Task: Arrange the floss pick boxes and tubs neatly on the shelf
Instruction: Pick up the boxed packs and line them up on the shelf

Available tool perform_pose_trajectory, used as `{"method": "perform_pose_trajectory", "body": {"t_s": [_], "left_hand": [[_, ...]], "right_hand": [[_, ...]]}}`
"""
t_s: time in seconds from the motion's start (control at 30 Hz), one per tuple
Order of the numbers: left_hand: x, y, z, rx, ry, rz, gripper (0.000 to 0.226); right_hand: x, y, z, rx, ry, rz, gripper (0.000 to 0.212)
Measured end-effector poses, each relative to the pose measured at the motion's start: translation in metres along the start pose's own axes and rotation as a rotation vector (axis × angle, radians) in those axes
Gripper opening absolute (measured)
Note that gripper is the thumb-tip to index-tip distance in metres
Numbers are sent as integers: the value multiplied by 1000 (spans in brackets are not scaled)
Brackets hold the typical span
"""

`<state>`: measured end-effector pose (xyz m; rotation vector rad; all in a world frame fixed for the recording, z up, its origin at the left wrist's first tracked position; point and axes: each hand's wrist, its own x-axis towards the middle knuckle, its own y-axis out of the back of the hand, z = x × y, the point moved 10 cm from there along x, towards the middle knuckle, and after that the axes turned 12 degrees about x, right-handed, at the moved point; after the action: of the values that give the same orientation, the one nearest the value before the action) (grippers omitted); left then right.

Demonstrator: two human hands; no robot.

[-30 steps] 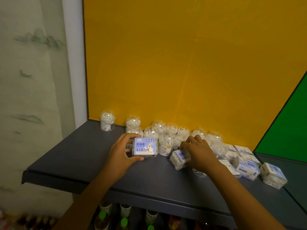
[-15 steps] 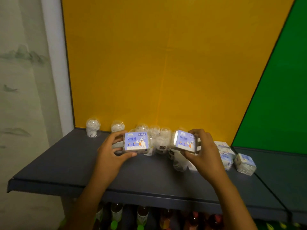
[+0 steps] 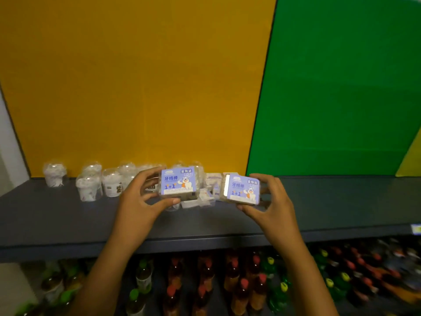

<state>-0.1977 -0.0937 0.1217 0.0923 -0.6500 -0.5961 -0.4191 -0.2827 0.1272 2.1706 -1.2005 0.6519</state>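
We hold one floss pick box in each hand above the dark grey shelf (image 3: pixel 68 215). Our left hand (image 3: pixel 139 201) grips the left floss pick box (image 3: pixel 177 181), fingers curled over its upper left edge and thumb pressed under its lower edge, so that its purple label with the cartoon tooth and the "1+1" print faces us nearly square. Our right hand (image 3: pixel 273 206) grips the right floss pick box (image 3: pixel 242 189) the same way from the other side, fingers over the top right corner and thumb beneath; this box is turned a little, showing a pale side strip along its left edge. The two boxes are held near each other but apart, with a gap between them. Through that gap and just below the boxes we see a small cluster of other floss pick boxes (image 3: pixel 208 197) lying on the shelf, too blurred to count. To the left, clear floss pick tubs (image 3: pixel 88 187) stand upright in a loose row along the back of the shelf, one tub (image 3: pixel 54 173) set apart at the far left. Behind the shelf rise a yellow back panel (image 3: pixel 136 87) and, to the right, a green back panel (image 3: pixel 341 87). On the level below, bottles with red, green and yellow caps (image 3: pixel 239 283) stand packed together.
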Motion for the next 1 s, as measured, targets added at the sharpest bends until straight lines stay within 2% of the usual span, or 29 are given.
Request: {"method": "perform_pose_trajectory", "body": {"t_s": [0.3,0.57,1.0], "left_hand": [[-19,-91,48,-57,-40,-48,66],[9,-160,59,-19,-64,-69,65],[119,-288,16,8,-36,-51,69]], "right_hand": [[-22,103,23,-50,-31,57,59],[-9,171,66,-58,-58,151,60],[111,217,173,-148,-27,127,64]]}}
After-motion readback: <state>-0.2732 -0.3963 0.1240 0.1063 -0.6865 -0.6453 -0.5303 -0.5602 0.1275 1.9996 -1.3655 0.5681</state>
